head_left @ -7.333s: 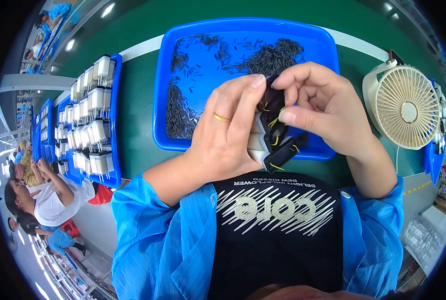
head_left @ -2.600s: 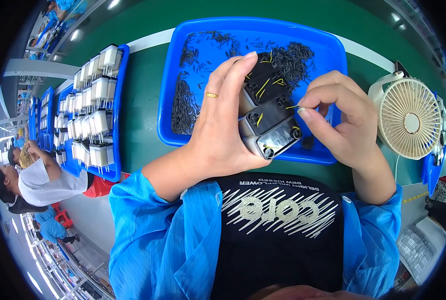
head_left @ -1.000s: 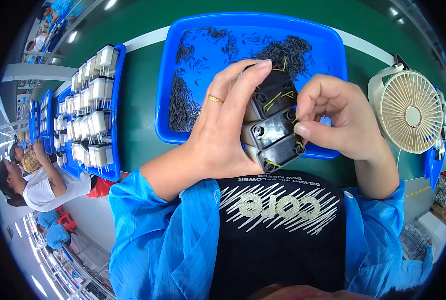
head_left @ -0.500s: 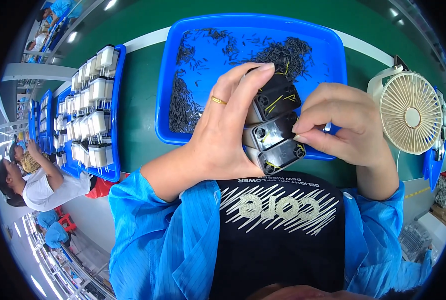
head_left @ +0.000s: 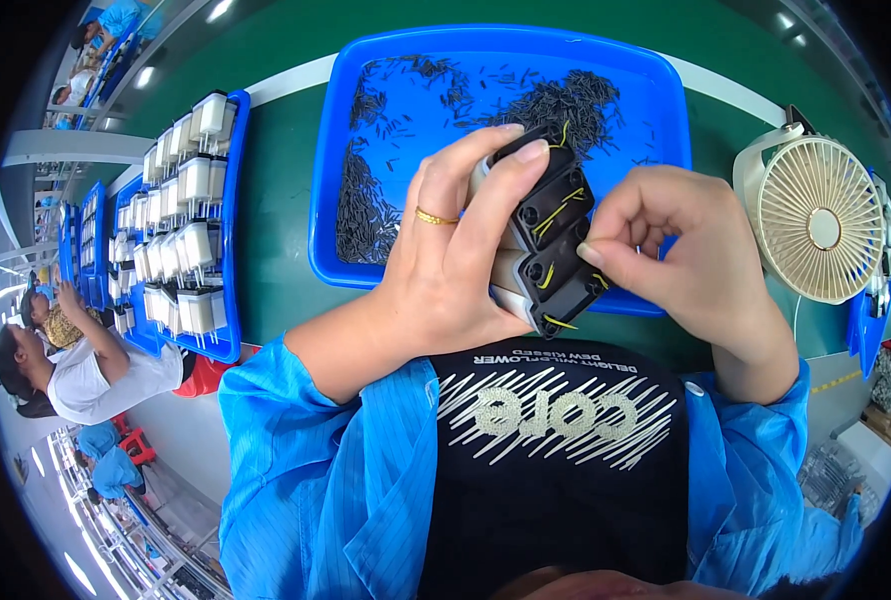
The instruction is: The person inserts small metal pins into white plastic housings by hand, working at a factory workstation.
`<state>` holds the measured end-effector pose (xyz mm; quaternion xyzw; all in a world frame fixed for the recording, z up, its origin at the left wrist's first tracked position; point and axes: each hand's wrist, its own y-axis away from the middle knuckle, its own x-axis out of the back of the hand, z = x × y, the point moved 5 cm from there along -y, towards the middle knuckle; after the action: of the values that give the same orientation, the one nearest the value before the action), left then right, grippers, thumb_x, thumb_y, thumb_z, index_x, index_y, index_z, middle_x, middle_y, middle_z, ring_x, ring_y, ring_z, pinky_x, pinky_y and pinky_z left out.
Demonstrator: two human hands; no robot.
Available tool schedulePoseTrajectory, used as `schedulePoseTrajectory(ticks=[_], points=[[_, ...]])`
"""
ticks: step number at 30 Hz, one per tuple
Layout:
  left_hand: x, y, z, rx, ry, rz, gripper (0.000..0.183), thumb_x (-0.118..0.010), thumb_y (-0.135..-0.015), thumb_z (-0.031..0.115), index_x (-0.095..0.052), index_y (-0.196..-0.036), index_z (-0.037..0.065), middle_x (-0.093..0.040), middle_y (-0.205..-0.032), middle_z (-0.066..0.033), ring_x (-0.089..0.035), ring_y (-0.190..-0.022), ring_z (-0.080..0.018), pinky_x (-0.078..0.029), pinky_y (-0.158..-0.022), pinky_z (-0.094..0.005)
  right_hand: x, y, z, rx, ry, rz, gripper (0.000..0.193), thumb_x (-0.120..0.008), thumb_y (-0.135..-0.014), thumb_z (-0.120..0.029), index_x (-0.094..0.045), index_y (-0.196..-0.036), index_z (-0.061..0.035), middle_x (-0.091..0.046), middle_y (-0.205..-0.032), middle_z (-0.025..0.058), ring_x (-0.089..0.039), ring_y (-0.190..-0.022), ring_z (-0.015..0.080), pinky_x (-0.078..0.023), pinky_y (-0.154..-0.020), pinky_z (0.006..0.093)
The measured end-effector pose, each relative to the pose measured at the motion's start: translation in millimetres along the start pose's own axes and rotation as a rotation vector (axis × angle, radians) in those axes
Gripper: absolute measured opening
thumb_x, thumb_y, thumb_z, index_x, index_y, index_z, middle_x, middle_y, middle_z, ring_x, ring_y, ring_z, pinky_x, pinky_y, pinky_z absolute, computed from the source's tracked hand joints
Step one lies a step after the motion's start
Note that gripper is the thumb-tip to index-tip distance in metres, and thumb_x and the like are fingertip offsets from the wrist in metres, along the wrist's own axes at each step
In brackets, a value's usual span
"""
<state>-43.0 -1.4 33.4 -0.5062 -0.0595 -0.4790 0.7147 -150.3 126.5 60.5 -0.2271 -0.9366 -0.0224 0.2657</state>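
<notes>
My left hand point(head_left: 431, 265) is wrapped round a row of several white blocks with black end caps point(head_left: 544, 238). The caps face up and toward the right, and thin yellow wires point(head_left: 560, 214) stick out of them. At the right edge of the caps, the thumb and forefinger of my right hand point(head_left: 681, 245) are pinched together; what lies between the fingertips is too small to make out. Beyond both hands lies a shallow blue tray point(head_left: 506, 38) with many short black tube-like pieces point(head_left: 566, 105) scattered and heaped in it.
A cream desk fan point(head_left: 822, 225) stands at the right on the green table point(head_left: 276, 200). To the left, a blue tray point(head_left: 234, 200) carries rows of similar white blocks point(head_left: 201, 180). Further left sit other people point(head_left: 96, 370), beside more trays.
The held blocks have tilted, so their black caps and yellow wires show at a steeper angle. My right hand stays pinched at their right edge, shifted only slightly.
</notes>
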Motion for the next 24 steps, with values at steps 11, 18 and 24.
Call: schedulePoseTrajectory(ticks=[11,18,24], points=[[-4.8,12.5,-15.1,0.358,0.294,-0.107,0.108,-0.091,-0.049,0.026,-0.034,-0.136,-0.004,-0.042,-0.130,-0.0228,-0.043,-0.120,-0.0374,-0.039,-0.099,-0.0429,-0.2,-12.5,24.5,-0.103,-0.522,-0.093,0.014,-0.070,-0.081,-0.002,-0.057,-0.087,-0.0010,-0.062,-0.078,0.0022,-0.060,-0.069,0.0072,-0.049,-0.062,0.0201],[-0.3,13.2,-16.5,0.263,0.221,-0.130,0.115,-0.092,-0.048,0.032,-0.029,-0.138,-0.006,-0.038,-0.133,-0.0226,-0.040,-0.124,-0.0366,-0.035,-0.103,-0.0429,13.1,-25.7,48.3,-0.024,-0.063,0.015,0.009,-0.066,-0.084,-0.009,-0.063,-0.086,-0.0010,-0.064,-0.076,0.0064,-0.061,-0.065,0.0142,-0.049,-0.059,0.0272],[10.7,3.7,-21.0,0.157,0.097,-0.082,0.120,-0.083,-0.054,0.016,-0.007,-0.145,0.000,-0.048,-0.117,-0.0197,-0.058,-0.096,-0.0237,-0.050,-0.080,-0.0344,-5.1,-26.0,64.9,0.055,0.447,-0.100,0.011,-0.069,-0.073,-0.006,-0.065,-0.082,-0.0014,-0.064,-0.076,0.0118,-0.062,-0.069,0.0277,-0.050,-0.064,0.0373]])
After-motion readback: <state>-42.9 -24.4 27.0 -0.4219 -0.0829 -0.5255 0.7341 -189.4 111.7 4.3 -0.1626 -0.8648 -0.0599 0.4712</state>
